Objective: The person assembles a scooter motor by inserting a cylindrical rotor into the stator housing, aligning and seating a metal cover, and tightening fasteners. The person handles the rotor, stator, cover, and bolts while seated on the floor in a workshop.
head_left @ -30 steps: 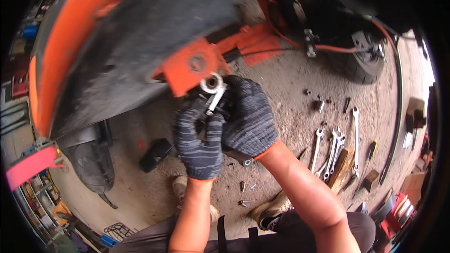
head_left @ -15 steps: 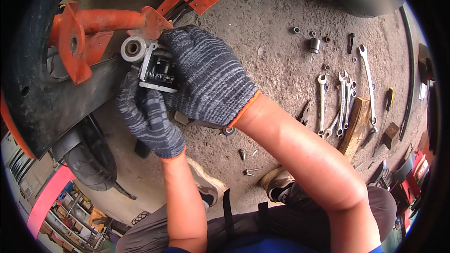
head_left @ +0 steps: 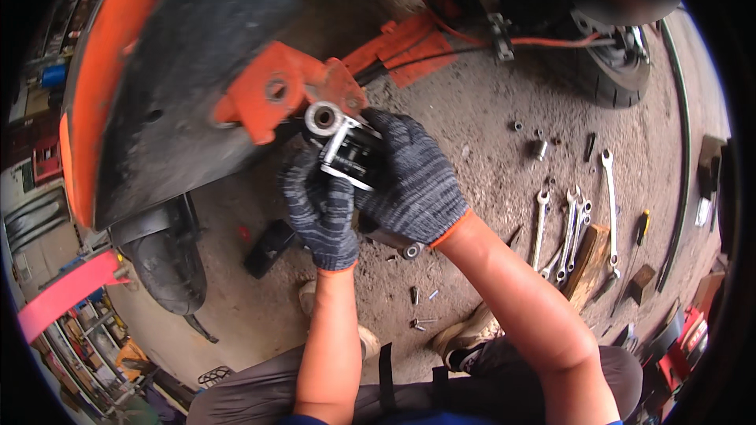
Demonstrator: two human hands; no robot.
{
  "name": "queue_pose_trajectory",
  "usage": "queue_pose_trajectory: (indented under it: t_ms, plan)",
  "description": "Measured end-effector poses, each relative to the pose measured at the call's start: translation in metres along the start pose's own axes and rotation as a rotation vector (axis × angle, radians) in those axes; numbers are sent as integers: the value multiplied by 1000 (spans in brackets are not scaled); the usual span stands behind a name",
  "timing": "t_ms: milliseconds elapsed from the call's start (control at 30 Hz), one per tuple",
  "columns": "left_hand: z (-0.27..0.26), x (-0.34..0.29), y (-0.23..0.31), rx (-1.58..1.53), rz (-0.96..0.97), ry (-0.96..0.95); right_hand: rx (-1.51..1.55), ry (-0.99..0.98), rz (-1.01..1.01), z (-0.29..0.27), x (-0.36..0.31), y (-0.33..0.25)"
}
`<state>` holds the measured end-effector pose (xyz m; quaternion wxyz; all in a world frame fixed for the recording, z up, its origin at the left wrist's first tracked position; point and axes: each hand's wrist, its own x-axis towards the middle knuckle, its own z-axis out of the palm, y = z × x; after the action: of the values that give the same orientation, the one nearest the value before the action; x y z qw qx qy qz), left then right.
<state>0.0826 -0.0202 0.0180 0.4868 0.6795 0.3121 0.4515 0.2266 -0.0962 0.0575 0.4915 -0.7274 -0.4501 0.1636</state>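
Note:
Both my gloved hands are wrapped round one end of a dark mechanical assembly with a bright square-edged frame (head_left: 335, 145) and a round, bushed eye (head_left: 324, 118). My left hand (head_left: 321, 212) grips its lower left side from below. Over its right side lies my right hand (head_left: 417, 181), fingers curled behind it and largely hidden. Just beyond the eye is an orange metal bracket (head_left: 264, 90) on the vehicle; I cannot tell whether they touch. Under my right wrist, a greyish metal piece with a round end (head_left: 411, 251) shows in part.
Several wrenches (head_left: 539, 228) lie at the right beside a wood block (head_left: 589, 264) and a yellow-handled screwdriver (head_left: 643, 227). Sockets (head_left: 539, 149) and loose bolts (head_left: 416, 295) are scattered on the rough floor. A black tyre (head_left: 167, 260) stands at left; another wheel (head_left: 618, 75) is far right.
The whole view has swung, so the vehicle, floor tools and hands sit further right or lower in it. My hands keep their grip on the assembly, its eye still close to the orange bracket.

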Motion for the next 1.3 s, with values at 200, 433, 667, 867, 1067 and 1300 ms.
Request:
queue_pose_trajectory:
  t_ms: [200,433,667,867,1067,1300]
  plan:
    - [26,2,11,-43,-99,131,109,2,50,15,-8,3]
    - [-2,6,-23,-526,-741,213,542,-98,315,22,-12,-4]
    - [-17,20,-74,-212,-616,-11,649,-170,477,19,-13,-11]
    - [-4,-2,-96,-403,-717,167,533,-314,366,16,-4,-5]
    - [-21,16,-39,-169,-497,99,342,-426,366,-24,15,23]
    - [-60,48,-19,-52,-584,-297,162,-631,285,-33,39,34]
